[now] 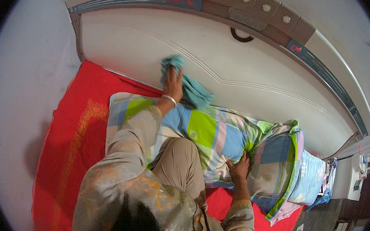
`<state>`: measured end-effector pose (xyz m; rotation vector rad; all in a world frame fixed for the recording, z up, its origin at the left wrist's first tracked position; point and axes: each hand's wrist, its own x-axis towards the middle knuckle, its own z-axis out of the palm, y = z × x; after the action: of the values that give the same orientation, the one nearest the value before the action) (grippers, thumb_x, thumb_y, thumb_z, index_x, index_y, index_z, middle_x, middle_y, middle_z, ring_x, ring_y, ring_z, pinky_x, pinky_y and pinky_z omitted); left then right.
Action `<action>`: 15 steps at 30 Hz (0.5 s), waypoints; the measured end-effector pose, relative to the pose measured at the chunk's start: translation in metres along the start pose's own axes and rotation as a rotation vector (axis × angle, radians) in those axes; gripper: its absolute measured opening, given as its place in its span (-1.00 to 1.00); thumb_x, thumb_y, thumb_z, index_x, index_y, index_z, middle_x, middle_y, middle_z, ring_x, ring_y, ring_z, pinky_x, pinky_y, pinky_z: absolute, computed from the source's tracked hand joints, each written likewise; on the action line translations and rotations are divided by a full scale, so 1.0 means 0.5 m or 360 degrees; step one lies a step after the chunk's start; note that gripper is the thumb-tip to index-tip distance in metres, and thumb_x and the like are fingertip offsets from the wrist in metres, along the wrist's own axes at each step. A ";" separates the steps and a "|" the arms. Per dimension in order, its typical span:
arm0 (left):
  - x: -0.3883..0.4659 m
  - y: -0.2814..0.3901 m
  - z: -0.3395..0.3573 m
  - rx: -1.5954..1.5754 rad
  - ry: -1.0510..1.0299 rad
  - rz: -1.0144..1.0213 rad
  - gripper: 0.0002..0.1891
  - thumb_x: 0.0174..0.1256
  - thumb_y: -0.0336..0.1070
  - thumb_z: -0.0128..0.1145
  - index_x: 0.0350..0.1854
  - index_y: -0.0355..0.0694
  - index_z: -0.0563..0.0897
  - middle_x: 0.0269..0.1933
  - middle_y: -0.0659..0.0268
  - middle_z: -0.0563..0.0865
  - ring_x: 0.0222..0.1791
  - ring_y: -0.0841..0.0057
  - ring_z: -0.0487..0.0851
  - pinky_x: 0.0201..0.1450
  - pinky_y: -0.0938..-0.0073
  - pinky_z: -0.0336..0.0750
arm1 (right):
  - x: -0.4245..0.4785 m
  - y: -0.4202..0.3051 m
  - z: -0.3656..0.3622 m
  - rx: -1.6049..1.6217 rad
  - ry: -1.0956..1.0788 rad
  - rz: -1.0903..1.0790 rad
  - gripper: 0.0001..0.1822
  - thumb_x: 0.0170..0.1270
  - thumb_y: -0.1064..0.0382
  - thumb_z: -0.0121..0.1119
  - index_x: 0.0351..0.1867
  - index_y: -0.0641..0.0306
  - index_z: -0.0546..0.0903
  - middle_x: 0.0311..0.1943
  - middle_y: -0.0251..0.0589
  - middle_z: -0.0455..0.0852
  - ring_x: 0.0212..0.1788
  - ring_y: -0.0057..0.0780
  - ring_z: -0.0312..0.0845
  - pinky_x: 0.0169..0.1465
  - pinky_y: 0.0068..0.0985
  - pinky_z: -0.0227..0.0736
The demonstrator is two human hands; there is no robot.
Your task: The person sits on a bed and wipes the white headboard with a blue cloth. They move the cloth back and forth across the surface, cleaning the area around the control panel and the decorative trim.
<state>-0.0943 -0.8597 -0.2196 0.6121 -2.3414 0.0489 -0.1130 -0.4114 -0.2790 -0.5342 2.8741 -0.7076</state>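
My left hand [173, 84] is reaching forward with a teal cloth [195, 90] in its grip. The bunched end of the cloth is against the cream padded headboard [128, 51], and the rest trails down to the right onto a pillow. Motion blurs the hand and the cloth. A white bangle [169, 99] circles that wrist. My right hand [240, 166] presses down, fingers spread, on the checked pillow [202, 127] close to where it meets a second checked pillow [271, 169].
A red bedsheet [68, 131] covers the bed, with my bent knee [181, 161] against the pillow. The left side is bounded by a white wall [19, 84]. Light-blue bedding [309, 179] is stacked at the right, above a grey floor [314, 219]. A curved rail [132, 0] tops the headboard.
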 end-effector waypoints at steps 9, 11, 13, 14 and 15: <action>0.125 -0.041 -0.052 0.0027 0.0270 -0.0583 -0.22 0.18 -0.43 0.11 0.46 -0.24 0.05 0.45 -0.10 0.09 0.45 -0.12 0.03 0.47 0.03 0.03 | -0.002 -0.014 0.003 0.0021 -0.0071 0.0107 0.18 -0.17 -0.13 0.51 0.43 0.28 0.07 0.27 0.26 0.26 0.31 0.20 0.16 0.35 -0.05 0.10; 0.024 0.020 -0.010 -0.0192 0.0084 -0.0546 -0.15 0.14 -0.45 0.15 0.49 -0.21 0.00 0.44 -0.23 0.01 0.45 -0.23 -0.03 0.47 -0.03 -0.02 | 0.001 -0.002 0.007 -0.0001 -0.0051 0.0112 0.17 -0.17 -0.12 0.51 0.43 0.27 0.07 0.27 0.26 0.27 0.31 0.20 0.16 0.35 -0.03 0.09; -0.103 0.060 0.071 -0.0336 -0.0193 -0.0602 -0.10 0.10 -0.44 0.21 0.48 -0.27 -0.03 0.40 -0.34 0.02 0.42 -0.29 0.00 0.45 -0.06 -0.02 | 0.007 0.012 0.012 -0.0001 -0.0026 0.0061 0.16 -0.16 -0.10 0.51 0.43 0.26 0.07 0.26 0.25 0.27 0.31 0.20 0.17 0.35 -0.03 0.09; -0.132 0.062 0.086 -0.0510 -0.0192 -0.0705 -0.12 0.12 -0.46 0.16 0.49 -0.28 -0.04 0.38 -0.38 0.05 0.40 -0.31 0.03 0.44 -0.07 -0.01 | 0.008 0.008 0.010 -0.0015 -0.0041 0.0063 0.17 -0.17 -0.10 0.51 0.43 0.26 0.07 0.27 0.25 0.27 0.31 0.20 0.17 0.35 -0.03 0.09; -0.134 0.047 0.107 -0.0607 -0.0167 -0.0844 -0.13 0.13 -0.48 0.14 0.48 -0.28 -0.04 0.38 -0.37 0.07 0.40 -0.30 0.03 0.44 -0.06 0.00 | 0.007 0.002 0.009 -0.0029 -0.0057 0.0065 0.17 -0.17 -0.10 0.51 0.43 0.26 0.07 0.27 0.25 0.27 0.31 0.20 0.17 0.35 -0.03 0.10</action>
<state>-0.0956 -0.8219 -0.2999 1.0281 -2.1285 -0.6666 -0.1155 -0.4141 -0.2836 -0.4837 2.8522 -0.6596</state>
